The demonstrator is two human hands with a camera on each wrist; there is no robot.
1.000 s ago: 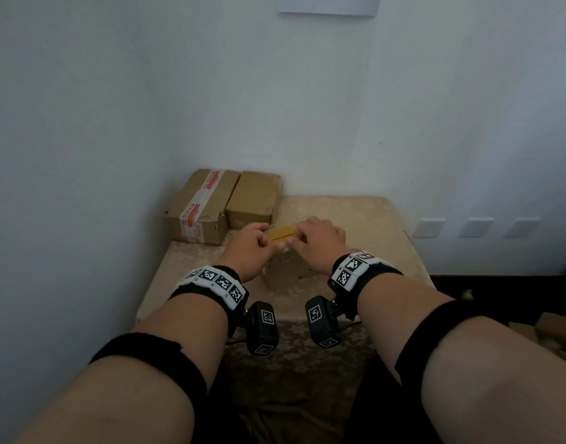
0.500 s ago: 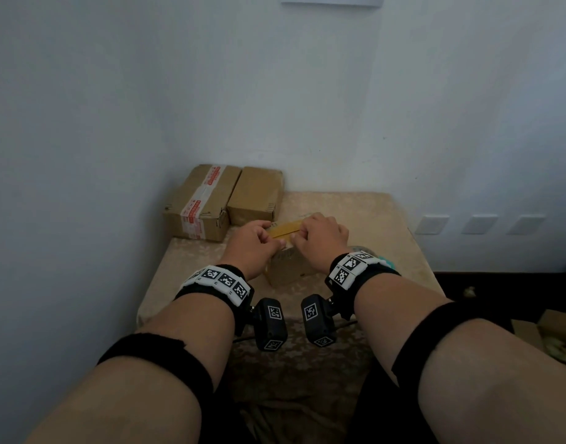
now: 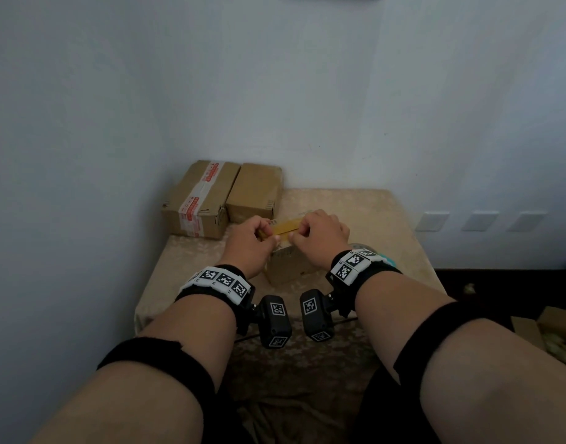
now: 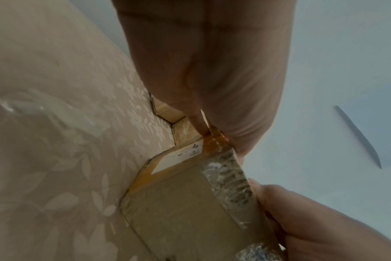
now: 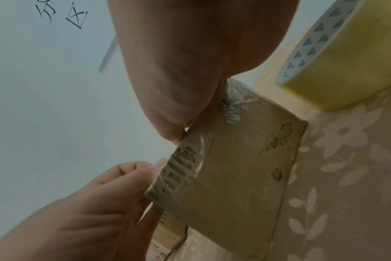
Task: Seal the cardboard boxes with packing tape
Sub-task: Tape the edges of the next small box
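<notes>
A small cardboard box [image 3: 291,265] stands mid-table, and a yellow tape strip [image 3: 286,226] lies across its top. My left hand [image 3: 252,240] pinches the strip's left end with curled fingers. My right hand [image 3: 320,233] pinches its right end at the box's top edge. In the left wrist view a fingertip of the left hand [image 4: 201,70] presses amber tape [image 4: 214,142] onto the box [image 4: 185,203] corner; the right hand [image 4: 313,220] sits lower right. The right wrist view has the right hand [image 5: 190,70], the left hand [image 5: 101,203], the box [image 5: 241,167] and the tape roll [image 5: 346,58].
Two more cardboard boxes stand at the table's back left: one with red-and-white tape [image 3: 201,200], one plain [image 3: 254,193]. The tape roll [image 3: 385,258] peeks out behind my right wrist. The cloth-covered table [image 3: 179,251] sits in a wall corner. An open box [image 3: 557,322] lies on the floor at right.
Both hands stay on the small box's top. They have drawn slightly apart, so a little more of the yellow strip shows between them.
</notes>
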